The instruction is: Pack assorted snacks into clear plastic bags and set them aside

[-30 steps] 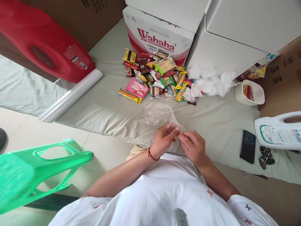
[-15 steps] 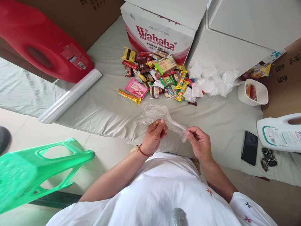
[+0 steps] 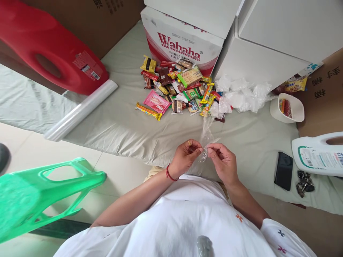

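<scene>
A thin clear plastic bag (image 3: 207,132) is pinched between my two hands, its loose part stretching away from me toward the snacks. My left hand (image 3: 188,154), with a red cord on the wrist, grips the bag between thumb and forefinger. Close beside it, my right hand (image 3: 223,160) pinches the same plastic, fingertips almost touching the left ones. Beyond the bag lies a heap of wrapped snacks (image 3: 190,93). Several crumpled clear bags (image 3: 242,93) rest against the heap's right side.
A Wahaha carton (image 3: 182,39) stands behind the snacks. Left are a plastic film roll (image 3: 81,110), a red jug (image 3: 59,53) and a green stool (image 3: 50,192). Right are a small white bin (image 3: 293,112), a white bottle (image 3: 316,153), a phone (image 3: 283,171) and keys (image 3: 304,183).
My left hand has moved right, up against my right hand. The plastic bag, earlier spread to the left above the left hand, now trails forward between both hands.
</scene>
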Demonstrator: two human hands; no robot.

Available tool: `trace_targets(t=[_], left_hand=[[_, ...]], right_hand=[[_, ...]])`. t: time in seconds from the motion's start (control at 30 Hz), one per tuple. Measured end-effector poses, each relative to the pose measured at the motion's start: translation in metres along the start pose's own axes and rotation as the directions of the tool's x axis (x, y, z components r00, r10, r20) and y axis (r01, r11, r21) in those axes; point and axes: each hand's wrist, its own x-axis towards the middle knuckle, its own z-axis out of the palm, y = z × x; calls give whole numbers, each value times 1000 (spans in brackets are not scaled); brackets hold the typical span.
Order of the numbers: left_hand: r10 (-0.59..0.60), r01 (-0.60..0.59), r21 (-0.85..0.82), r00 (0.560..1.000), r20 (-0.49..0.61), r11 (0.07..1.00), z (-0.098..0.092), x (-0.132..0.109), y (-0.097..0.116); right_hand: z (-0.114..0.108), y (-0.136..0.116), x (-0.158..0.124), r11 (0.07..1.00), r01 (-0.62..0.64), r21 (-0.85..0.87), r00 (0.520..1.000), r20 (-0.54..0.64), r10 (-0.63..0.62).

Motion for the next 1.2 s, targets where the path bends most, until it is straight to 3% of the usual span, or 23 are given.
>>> trace_targets(t=[0.1, 0.2, 0.3, 0.4, 0.53, 0.77, 0.9, 0.97, 1.03, 1.07, 1.13, 1.2], left_hand=[[-31, 34, -94, 999, 32, 995, 0, 0, 5], [-50, 64, -161, 995, 86, 985, 3, 1, 9], [-47, 51, -153, 998, 34, 987, 7, 4, 9], [-122, 111, -193, 991, -49, 975, 6, 7, 6], [-144, 122, -170, 982, -121, 978, 0, 8, 2], [-195, 182, -227, 980, -36, 957, 2, 9, -1], [-185, 156, -296, 980, -71, 942, 0, 11, -8], [-113, 95, -262, 992, -55, 960, -5, 9, -11], [5, -9, -146, 1000, -25, 989, -13, 4, -15], [72, -73, -67, 997, -11, 995, -17, 1, -17], [209, -210, 108, 978, 21, 972, -24, -7, -19], [354, -362, 264, 932, 78, 894, -27, -13, -19]], right_hand=[[4, 1, 0, 924, 252, -289, 967, 35, -253], [10, 4, 2, 733, 450, -510, 885, 145, -442], [14, 8, 4, 516, 534, -670, 810, 232, -539], [12, 11, 4, 385, 539, -749, 771, 256, -583], [2, 17, 1, 352, 518, -780, 770, 247, -588], [-2, 23, -2, 334, 535, -776, 773, 290, -564], [-2, 24, -4, 391, 549, -739, 778, 280, -562], [-6, 22, -8, 506, 573, -645, 799, 300, -522], [-14, 18, -12, 681, 521, -514, 852, 268, -450], [-19, 17, -13, 771, 448, -454, 893, 181, -412], [-30, 17, -8, 926, 228, -299, 954, -123, -275], [-40, 22, 6, 999, -5, -53, 933, -361, -14]])
